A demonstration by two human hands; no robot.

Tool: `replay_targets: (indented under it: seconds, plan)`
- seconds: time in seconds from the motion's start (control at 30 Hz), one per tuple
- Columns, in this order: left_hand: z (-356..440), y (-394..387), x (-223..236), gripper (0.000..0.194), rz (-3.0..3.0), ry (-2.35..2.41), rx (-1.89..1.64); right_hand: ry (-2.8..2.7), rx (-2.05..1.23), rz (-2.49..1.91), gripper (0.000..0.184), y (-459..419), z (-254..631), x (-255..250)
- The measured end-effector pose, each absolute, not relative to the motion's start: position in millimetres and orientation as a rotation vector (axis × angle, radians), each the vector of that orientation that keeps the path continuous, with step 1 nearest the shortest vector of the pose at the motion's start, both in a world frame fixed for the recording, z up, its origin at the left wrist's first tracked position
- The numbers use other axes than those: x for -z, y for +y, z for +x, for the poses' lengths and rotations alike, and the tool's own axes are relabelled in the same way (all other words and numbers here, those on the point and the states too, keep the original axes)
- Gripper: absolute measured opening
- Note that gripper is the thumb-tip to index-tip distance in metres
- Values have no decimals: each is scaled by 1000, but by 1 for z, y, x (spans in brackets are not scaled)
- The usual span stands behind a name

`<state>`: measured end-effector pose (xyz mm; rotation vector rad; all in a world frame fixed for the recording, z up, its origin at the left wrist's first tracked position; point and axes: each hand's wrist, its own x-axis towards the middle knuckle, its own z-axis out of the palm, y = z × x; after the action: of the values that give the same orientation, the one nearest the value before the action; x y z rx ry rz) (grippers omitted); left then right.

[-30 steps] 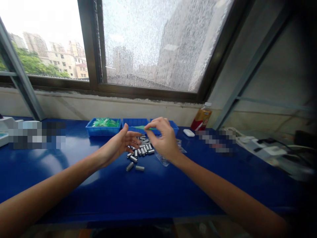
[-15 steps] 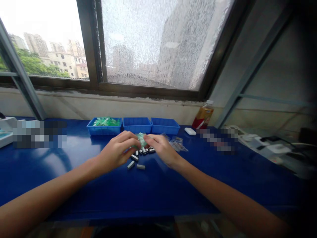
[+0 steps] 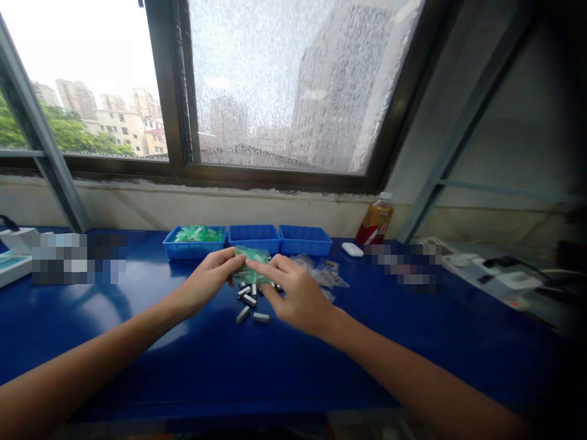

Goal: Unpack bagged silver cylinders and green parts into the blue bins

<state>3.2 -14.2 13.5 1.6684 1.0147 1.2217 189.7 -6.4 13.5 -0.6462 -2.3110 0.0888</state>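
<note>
A small green-tinted plastic bag [image 3: 251,256] is stretched out flat above the blue table. My left hand [image 3: 214,273] pinches its left side between thumb and fingers. My right hand [image 3: 298,293] grips it from the right, the index finger lying across its front near the left thumb. What the bag contains, if anything, I cannot make out. Below it lie several short grey-and-black blocks [image 3: 249,300], some partly hidden by the bag and my right hand. Beyond my right hand is a loose pile of clear plastic bags [image 3: 328,275].
Three blue bins stand in a row at the back; the left bin [image 3: 183,250] holds green packets, beside a middle bin [image 3: 254,238] and a right bin [image 3: 306,239]. A white case [image 3: 353,249] and a bottle [image 3: 376,221] are farther right. Power strips [image 3: 499,275] lie at the right edge.
The green bag, bunched between my fingers before, is now spread flat and facing me. My right hand has turned, its index finger now reaching left across the bag.
</note>
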Motion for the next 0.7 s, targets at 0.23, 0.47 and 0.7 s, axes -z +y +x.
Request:
replay_targets:
  seconds: [0.23, 0.47, 0.7]
  plan:
    - [-5, -15, -10, 20, 2464, 1189, -1508, -2039, -779, -841, 35, -3, 183, -16]
    - [3, -23, -10, 28, 2640, 1008, -1174, -1849, -911, -876, 33, 4, 183, -12]
    - [8, -21, -16, 39, 1631, 1023, -1108, -2216, -255, -731, 34, 1, 188, -9]
